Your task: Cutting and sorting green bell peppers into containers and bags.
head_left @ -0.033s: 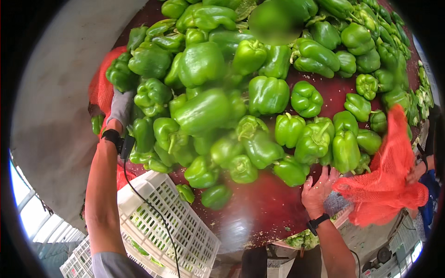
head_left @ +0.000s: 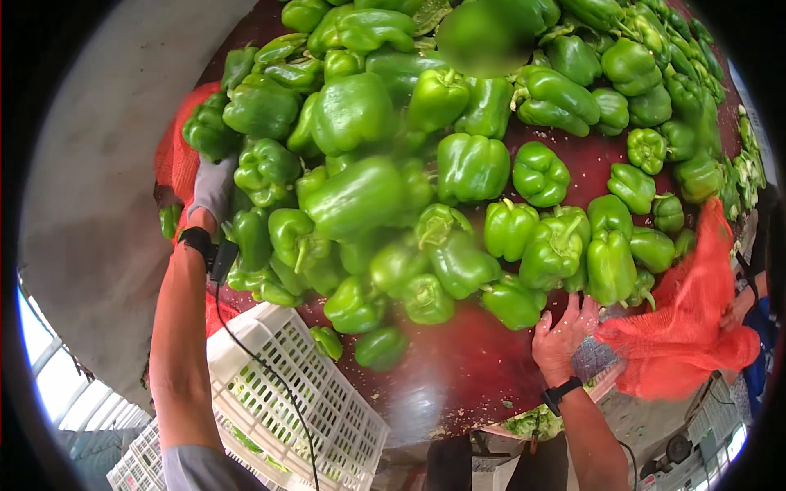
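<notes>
Green bell peppers (head_left: 473, 168) lie heaped across a dark red table (head_left: 491, 372). My left hand (head_left: 213, 182), in a grey glove, reaches in at the heap's left edge, beside a red mesh bag (head_left: 173, 151). Its fingers are hidden behind a bell pepper (head_left: 208, 131), so I cannot see what they hold. Fingers spread, my right hand (head_left: 563, 342) rests bare at the table's near edge, just below the nearest peppers. Another red mesh bag (head_left: 675, 331) lies to its right, with another person's hand (head_left: 739, 307) against it.
A white slatted plastic crate (head_left: 307, 393) stands tilted at the near left, green pieces inside. A black cable (head_left: 282, 385) runs down across it from my left wrist. Green scraps (head_left: 536, 423) fill a container below the near edge. A blurred pepper (head_left: 483, 37) obscures the top.
The red mesh bag on the right has shifted slightly, its upper tip moving right and down. Both my hands stay in place.
</notes>
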